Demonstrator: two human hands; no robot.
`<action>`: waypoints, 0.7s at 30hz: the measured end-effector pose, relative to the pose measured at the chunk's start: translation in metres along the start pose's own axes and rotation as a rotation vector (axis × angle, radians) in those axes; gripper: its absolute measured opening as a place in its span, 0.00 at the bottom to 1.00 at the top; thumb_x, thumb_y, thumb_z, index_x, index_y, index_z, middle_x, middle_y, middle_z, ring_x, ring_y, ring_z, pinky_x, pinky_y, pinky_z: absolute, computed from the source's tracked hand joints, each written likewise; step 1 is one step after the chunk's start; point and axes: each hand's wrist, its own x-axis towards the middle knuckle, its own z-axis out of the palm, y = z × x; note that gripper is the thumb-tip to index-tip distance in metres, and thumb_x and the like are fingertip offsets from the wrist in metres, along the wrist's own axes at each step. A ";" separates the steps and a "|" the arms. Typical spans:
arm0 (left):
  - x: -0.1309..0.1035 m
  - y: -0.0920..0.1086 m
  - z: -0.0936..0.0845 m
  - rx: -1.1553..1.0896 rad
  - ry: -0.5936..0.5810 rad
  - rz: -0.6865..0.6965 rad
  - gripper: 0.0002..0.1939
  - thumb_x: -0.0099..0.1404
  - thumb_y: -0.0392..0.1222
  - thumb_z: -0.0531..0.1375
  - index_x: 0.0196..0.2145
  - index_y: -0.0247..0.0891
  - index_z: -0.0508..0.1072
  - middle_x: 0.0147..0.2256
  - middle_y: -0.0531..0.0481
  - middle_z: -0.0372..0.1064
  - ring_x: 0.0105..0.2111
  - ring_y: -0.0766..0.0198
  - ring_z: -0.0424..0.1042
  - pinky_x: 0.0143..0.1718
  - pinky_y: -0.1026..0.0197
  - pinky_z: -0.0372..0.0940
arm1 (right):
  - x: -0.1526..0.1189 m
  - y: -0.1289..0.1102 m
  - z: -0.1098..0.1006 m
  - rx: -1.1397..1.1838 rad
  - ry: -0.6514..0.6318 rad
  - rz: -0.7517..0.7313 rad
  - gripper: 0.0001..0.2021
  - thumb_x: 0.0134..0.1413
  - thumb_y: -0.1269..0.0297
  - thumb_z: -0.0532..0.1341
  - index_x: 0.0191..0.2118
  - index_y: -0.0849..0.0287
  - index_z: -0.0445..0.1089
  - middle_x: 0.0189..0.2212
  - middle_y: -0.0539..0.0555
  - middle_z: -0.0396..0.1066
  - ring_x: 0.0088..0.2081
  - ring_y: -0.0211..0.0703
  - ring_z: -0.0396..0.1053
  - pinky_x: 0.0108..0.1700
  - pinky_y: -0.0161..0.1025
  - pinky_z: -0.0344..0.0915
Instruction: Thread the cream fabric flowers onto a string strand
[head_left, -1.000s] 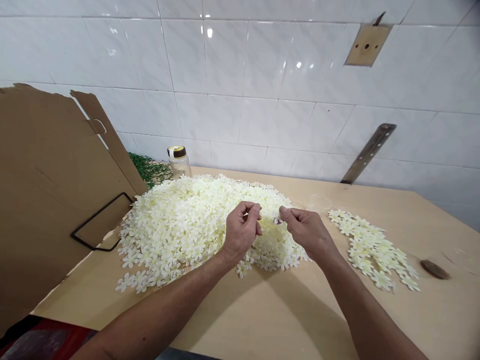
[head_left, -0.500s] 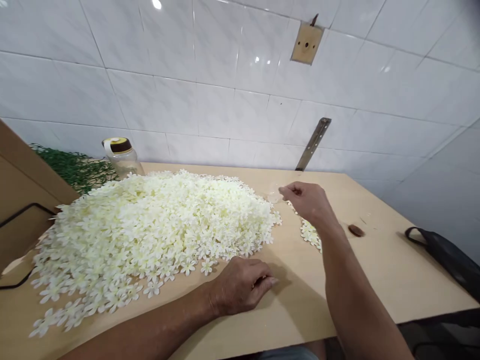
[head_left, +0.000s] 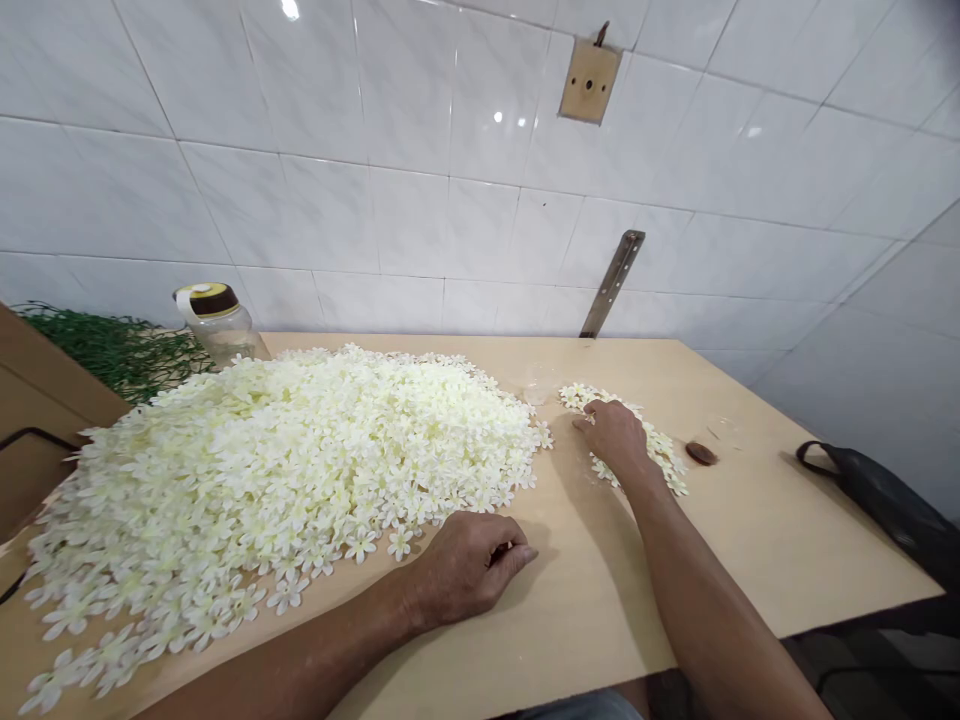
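Right hand (head_left: 615, 437) over small flower cluster (head_left: 664, 458); left hand (head_left: 472, 568) beside heap (head_left: 322, 440).

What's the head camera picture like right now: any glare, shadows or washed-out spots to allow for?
Head view: small bright glare spots on the wall tiles; head view: the white flower pile looks pale, its middle nearly washed out; head view: soft shadows on the table beside the left hand and right hand.

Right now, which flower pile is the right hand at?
The smaller, flatter pile on the right, partly hidden by the right hand; the big heap lies left, beside the left hand.
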 end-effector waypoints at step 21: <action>0.007 0.005 -0.007 -0.171 0.008 -0.229 0.14 0.67 0.45 0.56 0.27 0.35 0.73 0.21 0.54 0.62 0.22 0.70 0.58 0.25 0.67 0.53 | 0.001 0.021 -0.001 0.160 0.064 0.015 0.11 0.57 0.63 0.58 0.28 0.59 0.75 0.32 0.62 0.75 0.41 0.54 0.72 0.41 0.41 0.59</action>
